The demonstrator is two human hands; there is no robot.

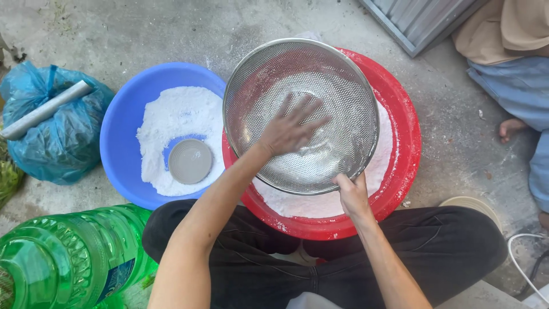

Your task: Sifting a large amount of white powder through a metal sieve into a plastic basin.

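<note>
A round metal sieve [337,86] is tilted over a red basin [403,143] that holds white flour. My left hand [291,126] lies flat inside the sieve with fingers spread, pressing on the mesh. My right hand [351,194] grips the sieve's near rim. To the left stands a blue basin [123,126] with more white flour and a small grey round bowl [190,161] sitting in it.
A large green plastic bottle [68,257] lies at the lower left. A blue plastic bag [57,137] with a grey roll on it sits at the far left. Another person's legs and bare foot [510,129] are at the right. A white cable [517,257] runs at lower right.
</note>
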